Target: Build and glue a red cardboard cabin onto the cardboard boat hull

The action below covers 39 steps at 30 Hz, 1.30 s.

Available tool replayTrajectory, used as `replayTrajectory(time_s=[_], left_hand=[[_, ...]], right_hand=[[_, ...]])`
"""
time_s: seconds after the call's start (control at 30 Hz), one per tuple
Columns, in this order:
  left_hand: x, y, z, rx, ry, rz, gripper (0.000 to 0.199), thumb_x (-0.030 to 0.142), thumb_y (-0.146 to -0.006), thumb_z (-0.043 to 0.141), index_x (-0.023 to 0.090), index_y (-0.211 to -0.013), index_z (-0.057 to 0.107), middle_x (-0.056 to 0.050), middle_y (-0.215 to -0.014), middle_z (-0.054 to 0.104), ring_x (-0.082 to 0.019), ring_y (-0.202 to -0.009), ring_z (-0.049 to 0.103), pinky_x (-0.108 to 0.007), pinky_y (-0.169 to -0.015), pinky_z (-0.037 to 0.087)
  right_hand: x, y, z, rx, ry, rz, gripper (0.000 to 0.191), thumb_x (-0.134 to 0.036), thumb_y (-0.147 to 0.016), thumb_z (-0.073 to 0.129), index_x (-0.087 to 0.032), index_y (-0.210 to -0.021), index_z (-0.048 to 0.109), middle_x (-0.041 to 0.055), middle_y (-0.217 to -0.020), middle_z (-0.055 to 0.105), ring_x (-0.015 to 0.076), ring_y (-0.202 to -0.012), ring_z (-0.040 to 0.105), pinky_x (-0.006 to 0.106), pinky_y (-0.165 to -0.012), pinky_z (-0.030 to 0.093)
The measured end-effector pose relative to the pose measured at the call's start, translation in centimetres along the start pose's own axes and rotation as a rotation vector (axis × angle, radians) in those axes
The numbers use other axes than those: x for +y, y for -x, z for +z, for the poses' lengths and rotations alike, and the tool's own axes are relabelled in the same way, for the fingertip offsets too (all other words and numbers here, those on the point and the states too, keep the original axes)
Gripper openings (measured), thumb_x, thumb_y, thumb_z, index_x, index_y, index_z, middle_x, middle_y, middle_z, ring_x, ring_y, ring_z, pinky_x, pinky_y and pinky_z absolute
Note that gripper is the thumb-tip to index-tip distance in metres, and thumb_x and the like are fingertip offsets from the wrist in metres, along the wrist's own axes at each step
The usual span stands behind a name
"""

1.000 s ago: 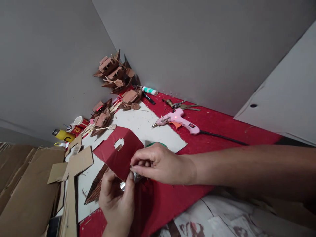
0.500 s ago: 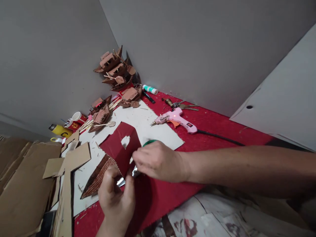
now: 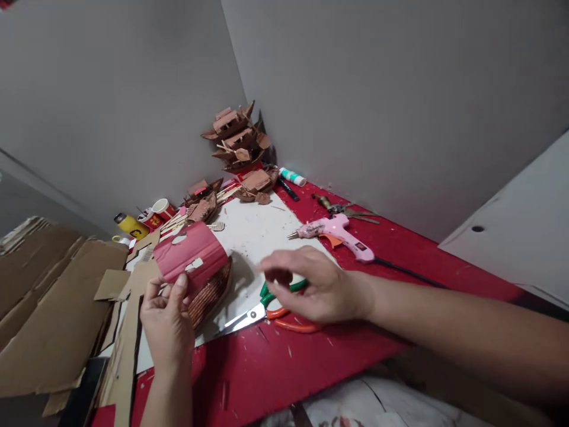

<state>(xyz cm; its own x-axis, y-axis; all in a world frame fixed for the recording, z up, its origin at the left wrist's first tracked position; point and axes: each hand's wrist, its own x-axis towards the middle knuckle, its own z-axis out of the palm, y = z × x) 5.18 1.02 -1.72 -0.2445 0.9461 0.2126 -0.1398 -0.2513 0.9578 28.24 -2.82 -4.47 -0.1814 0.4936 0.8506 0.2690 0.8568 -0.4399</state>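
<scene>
Cardboard: brown sheets [image 3: 57, 308] stacked by the left end of the bench [image 3: 267, 373]; a smaller strip carries a barcode-like patch, too small to read.
Left wall: plain grey [image 3: 111, 107], meeting the right one at a corner.
Bottle and cups: a yellow bottle [image 3: 132, 226] with a dark emblem, beside red paper cups [image 3: 153, 221] with unreadable yellow print.
Left grip: the left grip [image 3: 166, 326] pinches the red card [image 3: 204, 244] by its lower edge, thumb in front, wrist upright.
Red card: curved, with two cut holes, raised in front of the ridged boat hull [image 3: 212, 298].
Model boats: brown ones [image 3: 240, 139] stacked in the corner.
Scissors: open-handled, green and orange [image 3: 251, 316], lying across the white board's [image 3: 249, 222] edge and red covering.
Marker: black [image 3: 288, 190], its pale lettering illegible.
Right grip: the right grip [image 3: 313, 287], released, fingers curled apart from the thumb, over the scissor handles; contact unclear.
Glue gun: pink [image 3: 326, 228], red switch, dark cable.
Right panel: white [image 3: 511, 213], one dark hole.
</scene>
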Motion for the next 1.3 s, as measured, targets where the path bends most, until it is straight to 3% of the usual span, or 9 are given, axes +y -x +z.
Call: replayTrajectory(time_s=[0.2,0.37,0.57,0.67,0.83,0.97,1.03,1.17,1.3], left_hand=[[-0.4,2.0,0.8,-0.230,0.023,-0.156,0.035,0.026,-0.067,0.082,0.020,-0.088,0.055,-0.001,-0.080,0.075,-0.017,-0.070,0.072,-0.028,-0.065,0.057],[-0.2,3.3,0.8,-0.547,-0.103,-0.279,0.026,0.033,-0.075,0.076,0.018,-0.088,0.058,-0.002,-0.074,0.072,-0.015,-0.063,0.068,-0.026,-0.062,0.055],[2.3,-2.4,-4.8,-0.447,-0.738,0.158,0.032,0.045,-0.079,0.068,0.022,-0.101,0.065,-0.007,-0.094,0.074,-0.021,-0.082,0.070,-0.030,-0.072,0.054],[1.9,-5.6,-7.1,-0.618,-1.198,0.172,0.028,0.046,-0.078,0.065,0.023,-0.092,0.069,-0.006,-0.087,0.074,-0.022,-0.075,0.069,-0.030,-0.065,0.051],[-0.1,-7.9,-6.5,-0.881,-1.489,0.097,0.016,0.025,-0.077,0.057,0.024,-0.084,0.072,-0.005,-0.084,0.075,-0.023,-0.075,0.069,-0.030,-0.064,0.046],[0.8,-8.4,-5.5,-0.913,-1.530,0.134,0.017,0.017,-0.075,0.054,0.024,-0.077,0.070,-0.003,-0.076,0.073,-0.021,-0.068,0.066,-0.029,-0.061,0.044],[2.5,-7.8,-5.6,-0.796,-1.613,0.327,0.016,0.019,-0.079,0.052,0.023,-0.075,0.067,-0.005,-0.077,0.071,-0.022,-0.067,0.063,-0.030,-0.060,0.042],[5.3,-5.3,-6.4,-0.459,-1.712,1.255,0.015,0.022,-0.084,0.054,0.023,-0.089,0.067,-0.009,-0.084,0.067,-0.023,-0.071,0.059,-0.032,-0.061,0.040],[5.9,-2.7,-6.9,-0.726,-1.767,1.551,0.025,0.006,-0.087,0.045,0.019,-0.087,0.066,-0.009,-0.073,0.062,-0.022,-0.064,0.055,-0.032,-0.058,0.040]], right_hand=[[2.6,-0.2,-0.4,0.092,0.208,0.226,0.066,-0.014,-0.083,0.060,-0.029,-0.143,0.038,0.0110,-0.133,0.053,0.0138,-0.082,0.062,0.025,-0.060,0.055],[4.0,0.0,-0.5,0.016,0.139,0.130,0.026,-0.014,-0.088,0.053,-0.020,-0.108,0.069,0.0082,-0.099,0.072,0.0178,-0.091,0.068,0.033,-0.082,0.056],[4.1,-0.2,-0.8,0.257,-0.025,0.484,0.022,-0.034,-0.076,0.074,-0.020,-0.093,0.073,0.0053,-0.093,0.075,0.0208,-0.084,0.070,0.033,-0.076,0.058],[4.2,-0.2,-0.7,0.258,-0.052,0.559,0.028,-0.039,-0.069,0.081,-0.021,-0.090,0.074,0.0059,-0.091,0.075,0.0221,-0.082,0.071,0.032,-0.073,0.059],[4.7,-0.1,-0.4,0.165,-0.055,0.601,0.027,-0.040,-0.072,0.078,-0.022,-0.091,0.073,0.0065,-0.091,0.076,0.0223,-0.080,0.072,0.033,-0.072,0.060],[4.6,-0.3,-0.7,0.155,-0.007,0.550,0.024,-0.039,-0.074,0.077,-0.021,-0.089,0.073,0.0063,-0.088,0.076,0.0217,-0.078,0.072,0.032,-0.072,0.060],[4.3,-0.5,-1.1,0.177,-0.004,0.516,0.022,-0.039,-0.076,0.076,-0.022,-0.090,0.073,0.0063,-0.090,0.076,0.0229,-0.080,0.072,0.035,-0.074,0.060],[3.4,-0.6,-1.7,0.298,0.024,0.470,0.020,-0.042,-0.076,0.076,-0.029,-0.090,0.073,0.0055,-0.096,0.074,0.0274,-0.088,0.070,0.044,-0.082,0.059],[2.6,-0.4,-1.7,0.384,0.006,0.393,0.020,-0.045,-0.078,0.073,-0.028,-0.089,0.074,0.0052,-0.094,0.074,0.0270,-0.089,0.070,0.044,-0.085,0.057]])
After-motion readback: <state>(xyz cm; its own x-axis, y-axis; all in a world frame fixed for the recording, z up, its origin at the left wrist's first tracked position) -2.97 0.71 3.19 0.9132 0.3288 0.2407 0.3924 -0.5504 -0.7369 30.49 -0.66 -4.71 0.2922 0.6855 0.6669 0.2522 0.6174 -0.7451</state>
